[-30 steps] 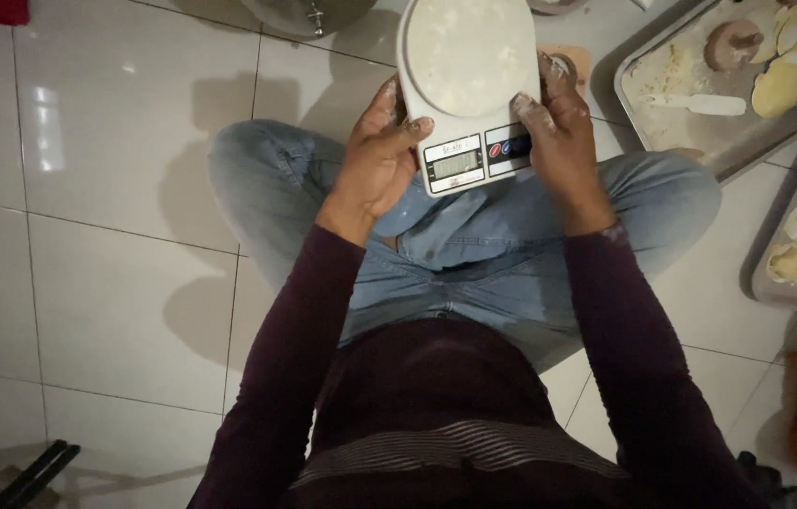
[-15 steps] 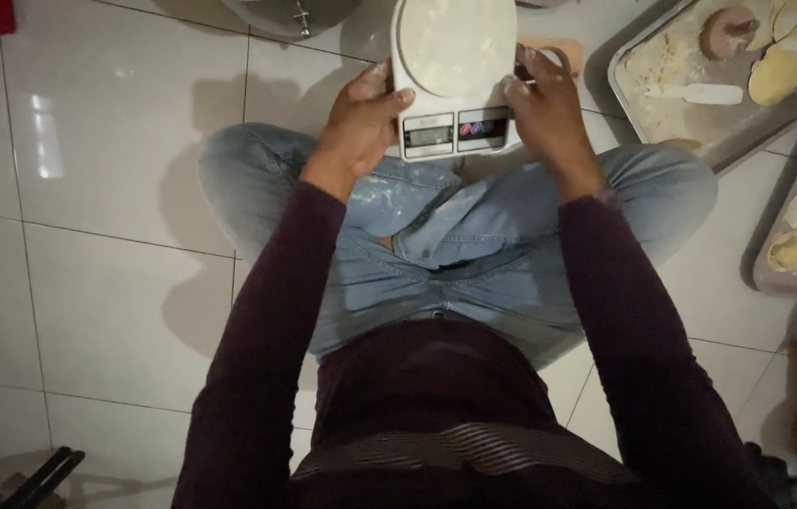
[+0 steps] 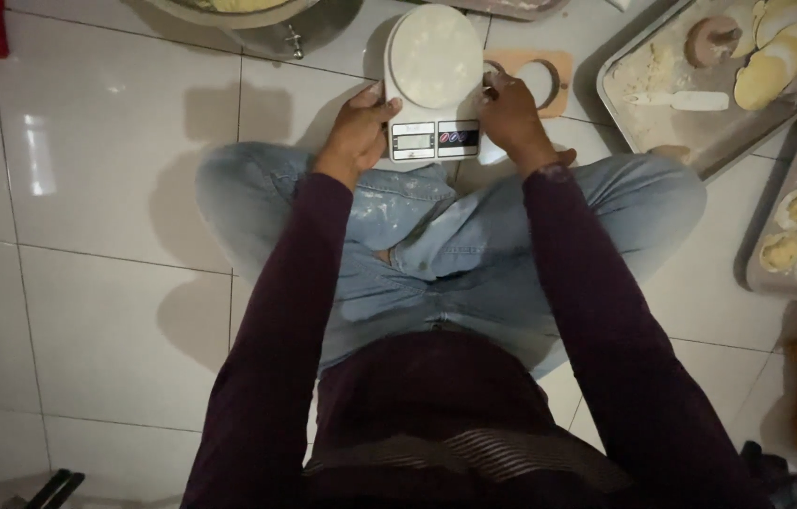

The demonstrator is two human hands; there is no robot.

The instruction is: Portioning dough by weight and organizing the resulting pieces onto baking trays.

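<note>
Scale (image 3: 434, 85): white kitchen scale with a round pale platform, on the tiled floor (image 3: 106, 188) just past the crossed knees, held from both sides. Left hand (image 3: 356, 132) clasps its left edge, fingers curled around the rim, thumb on top. Right hand (image 3: 509, 115) grips the right edge, fingers closed on it. Small grey display and two dark oval buttons sit on the near end of the scale. Far right: metal tray (image 3: 643, 123) with dough pieces (image 3: 780, 61) and a round brown stamp. Right edge: second tray (image 3: 766, 273) with filled dough cups. Beyond the scale: flat orange cutter with a round hole (image 3: 557, 66).
</note>
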